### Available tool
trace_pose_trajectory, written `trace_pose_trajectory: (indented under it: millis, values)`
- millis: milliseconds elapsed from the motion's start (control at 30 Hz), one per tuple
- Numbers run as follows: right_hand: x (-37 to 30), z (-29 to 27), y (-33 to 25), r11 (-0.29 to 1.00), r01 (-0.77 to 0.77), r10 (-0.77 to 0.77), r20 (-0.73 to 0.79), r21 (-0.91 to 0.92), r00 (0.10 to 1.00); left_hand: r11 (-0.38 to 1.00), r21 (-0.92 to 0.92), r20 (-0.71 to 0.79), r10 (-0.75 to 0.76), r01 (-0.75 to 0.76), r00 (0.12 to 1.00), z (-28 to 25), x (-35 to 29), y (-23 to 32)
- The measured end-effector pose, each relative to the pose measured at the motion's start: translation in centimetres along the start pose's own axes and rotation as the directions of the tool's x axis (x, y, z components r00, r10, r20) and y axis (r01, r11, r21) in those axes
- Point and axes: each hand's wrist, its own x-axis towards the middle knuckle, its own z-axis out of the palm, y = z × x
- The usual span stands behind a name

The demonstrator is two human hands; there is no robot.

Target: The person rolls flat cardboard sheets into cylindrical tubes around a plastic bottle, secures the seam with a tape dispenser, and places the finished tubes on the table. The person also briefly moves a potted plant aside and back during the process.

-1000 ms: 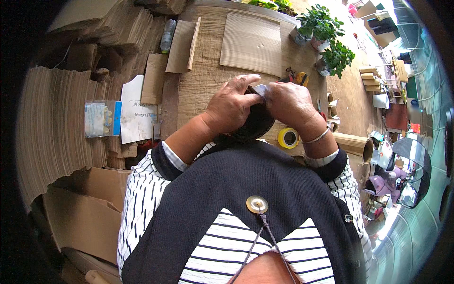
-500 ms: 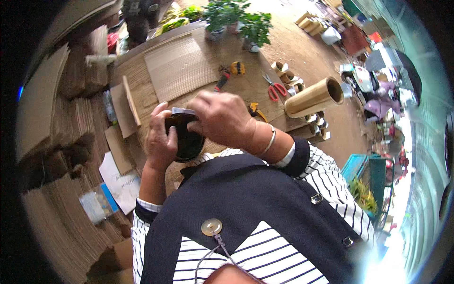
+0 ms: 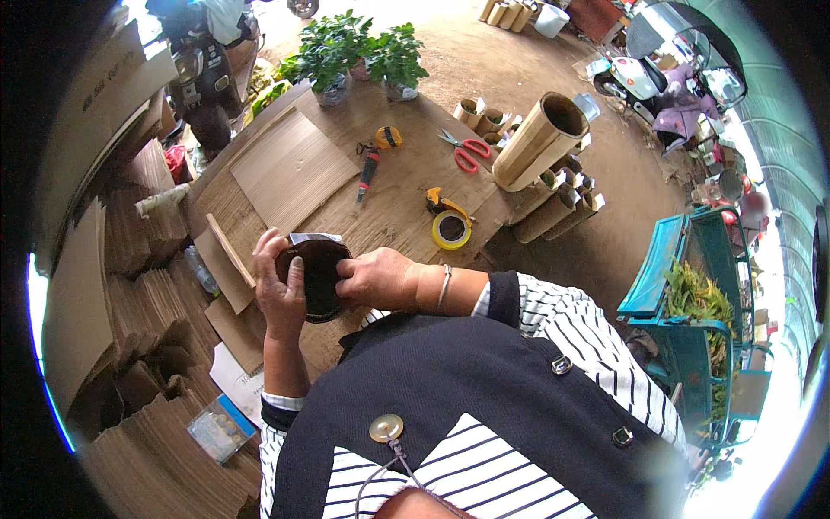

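Observation:
Close to my chest, over the near edge of the wooden table (image 3: 406, 190), is a round tube (image 3: 322, 281) with its dark open mouth facing up. My left hand (image 3: 281, 285) clasps its left side, the thumb over the rim and the fingers outside. My right hand (image 3: 380, 278) grips the right rim, fingertips in the mouth. A whitish strip (image 3: 313, 237) lies along the far rim. The inside is too dark to make out. Right of my hands lie a yellow tape roll (image 3: 450, 246) with its cutter, red-handled scissors (image 3: 472, 157) and a red-black tool (image 3: 368, 173).
Flat cardboard sheets (image 3: 294, 164) and a yellow-black tape measure (image 3: 388, 137) lie farther back. Potted plants (image 3: 333, 52) stand at the far edge. A tall tube (image 3: 536, 147) rises beside several shorter ones on the right. Cardboard stacks (image 3: 156, 320) fill the left; a teal cart (image 3: 657, 268) stands right.
My right hand has come down from above the far rim to the tube's right side. The view has shifted, showing the tape roll and more of the table.

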Motion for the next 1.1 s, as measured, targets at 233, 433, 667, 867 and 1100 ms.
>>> trace_pose_trajectory:
  millis: [233,433,667,867,1100]
  values:
    - [-5.3,-6.5,-0.2,0.994,-0.103,0.104,-0.475,0.027,0.874,0.767,-0.510,-0.037,-0.473,0.390,0.881,-1.2,-1.0,-3.2]
    - [-9.4,-16.4,1.6,0.967,-0.254,0.201,-0.579,-0.012,0.790,0.744,-0.407,0.027,-0.571,0.531,0.821,-0.6,-4.4,-5.6]
    - [-10.3,-22.1,11.1,0.870,-0.453,0.226,-0.658,-0.196,0.718,0.834,-0.315,0.113,-0.440,0.453,0.891,4.2,-3.4,-2.7]
    - [-10.6,-22.3,19.3,0.780,-0.592,0.260,-0.758,-0.201,0.599,0.845,-0.275,0.135,-0.438,0.458,0.889,6.9,-2.8,-0.5]
    - [-10.0,-21.7,21.9,0.848,-0.521,0.254,-0.789,-0.097,0.560,0.790,-0.206,0.243,-0.530,0.577,0.813,10.0,-2.0,2.7]
